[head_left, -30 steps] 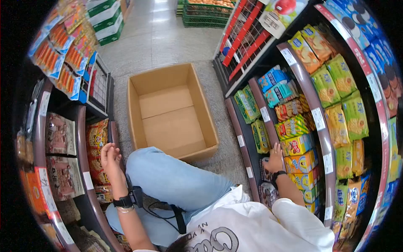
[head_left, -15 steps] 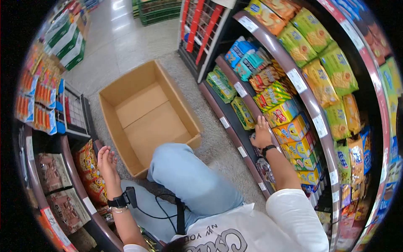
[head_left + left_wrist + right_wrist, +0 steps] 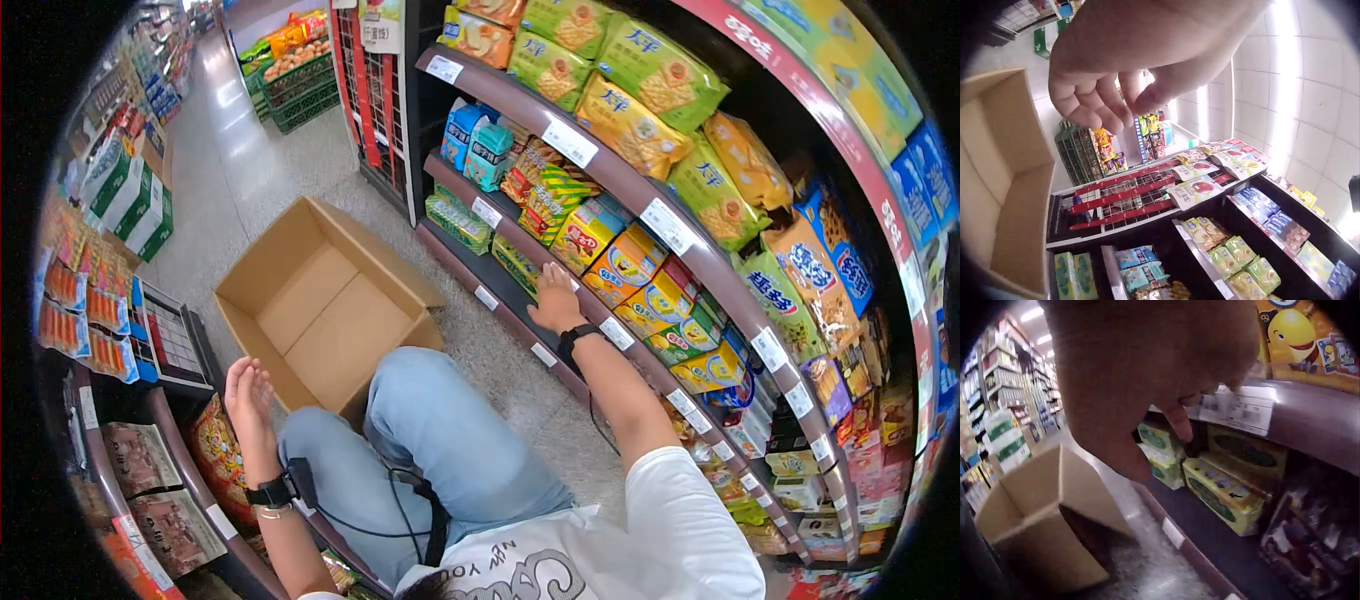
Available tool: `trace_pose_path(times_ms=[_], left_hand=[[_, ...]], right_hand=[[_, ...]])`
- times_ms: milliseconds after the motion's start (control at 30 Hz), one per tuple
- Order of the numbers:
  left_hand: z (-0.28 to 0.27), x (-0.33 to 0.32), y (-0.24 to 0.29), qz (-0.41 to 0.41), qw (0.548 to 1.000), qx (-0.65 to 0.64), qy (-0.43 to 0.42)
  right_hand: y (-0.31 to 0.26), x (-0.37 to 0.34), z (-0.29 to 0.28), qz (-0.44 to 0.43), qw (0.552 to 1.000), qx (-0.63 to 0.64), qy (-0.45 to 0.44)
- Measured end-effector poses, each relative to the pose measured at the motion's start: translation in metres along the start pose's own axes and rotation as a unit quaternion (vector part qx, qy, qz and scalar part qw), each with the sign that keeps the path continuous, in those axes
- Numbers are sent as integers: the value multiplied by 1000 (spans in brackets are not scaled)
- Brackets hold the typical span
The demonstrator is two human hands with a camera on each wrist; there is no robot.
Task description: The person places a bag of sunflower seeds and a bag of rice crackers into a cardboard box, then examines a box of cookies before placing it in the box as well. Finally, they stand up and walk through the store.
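My right hand (image 3: 556, 302), fingers relaxed, is near a yellow-green rectangular packet (image 3: 1222, 499); my left hand (image 3: 250, 396), loosely curved, is near an open brown cardboard box (image 3: 383, 248).

Pack (image 3: 1217, 499): yellow-green, oblong, lying on low shelf (image 3: 1210, 549). Box (image 3: 262, 264): brown cardboard, rectangular, open-topped, upright on floor (image 3: 285, 165).
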State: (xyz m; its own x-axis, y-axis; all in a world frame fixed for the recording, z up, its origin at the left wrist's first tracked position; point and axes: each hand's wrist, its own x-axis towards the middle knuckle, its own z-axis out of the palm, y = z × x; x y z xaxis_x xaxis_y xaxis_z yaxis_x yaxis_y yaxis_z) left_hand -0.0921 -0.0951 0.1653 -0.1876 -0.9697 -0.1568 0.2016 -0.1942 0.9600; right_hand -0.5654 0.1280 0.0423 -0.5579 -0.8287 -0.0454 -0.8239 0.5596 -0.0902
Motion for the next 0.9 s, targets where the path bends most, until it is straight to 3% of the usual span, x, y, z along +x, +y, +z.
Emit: trace_pose_path(times_ms=[167, 233, 300, 433, 633, 900], left_hand=[[-27, -6, -6, -14, 1000, 1, -18], [-29, -5, -8, -32, 999, -13, -16], [-25, -3, -10, -42, 999, -18, -20], [-4, 4, -10, -35, 998, -13, -44], [18, -2, -10, -44, 997, 5, -59], [31, 19, -22, -57, 996, 30, -58]], right_hand=[[1, -97, -1, 35, 992, 76, 98], [19, -147, -5, 88, 983, 103, 127], [43, -192, -5, 191, 972, 83, 106], [90, -265, 1, 213, 967, -2, 136], [116, -288, 9, 193, 972, -45, 127], [112, -281, 17, 221, 968, -3, 121]])
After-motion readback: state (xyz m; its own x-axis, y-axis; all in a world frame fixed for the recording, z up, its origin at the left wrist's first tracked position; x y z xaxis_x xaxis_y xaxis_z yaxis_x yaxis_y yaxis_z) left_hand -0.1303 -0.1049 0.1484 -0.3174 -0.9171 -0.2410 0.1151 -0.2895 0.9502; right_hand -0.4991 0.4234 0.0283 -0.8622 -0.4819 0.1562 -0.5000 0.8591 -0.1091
